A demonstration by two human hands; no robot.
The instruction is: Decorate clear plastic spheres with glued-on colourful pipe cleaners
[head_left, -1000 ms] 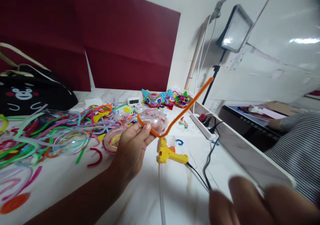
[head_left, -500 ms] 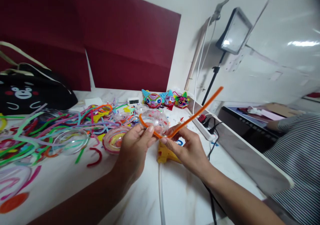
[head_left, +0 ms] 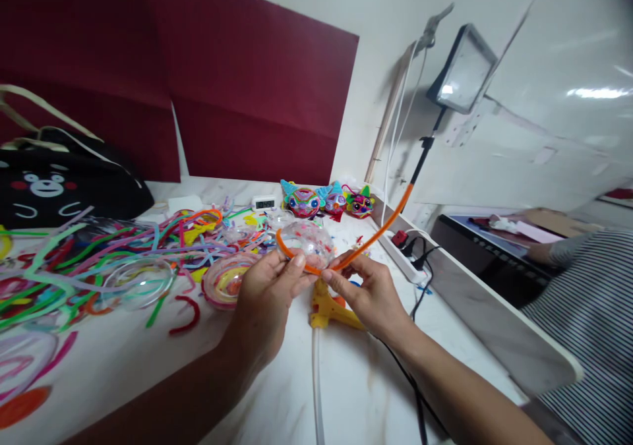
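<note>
An orange fuzzy stick (head_left: 383,226) is pinched between my left hand (head_left: 271,283) and my right hand (head_left: 366,290). It bends in a wide curve, its short end curling up by my left fingers and its long end rising to the right. Behind my fingertips lies a clear plastic dome (head_left: 309,242) with red specks. Below them on the table is a yellow glue gun (head_left: 329,312), partly hidden by my right hand. Left of my left hand sits a round coiled piece (head_left: 225,283) in pink and yellow.
Many coloured fuzzy sticks (head_left: 64,267) cover the table's left side, near a black bag (head_left: 64,181). Finished colourful figures (head_left: 304,201) and a small timer (head_left: 264,202) stand at the back. A power strip (head_left: 408,264) is at the right; a person's striped sleeve (head_left: 588,313) shows beyond.
The long end of the orange stick has swung inward and now curves upward more. My two hands keep nearly the same place and grip.
</note>
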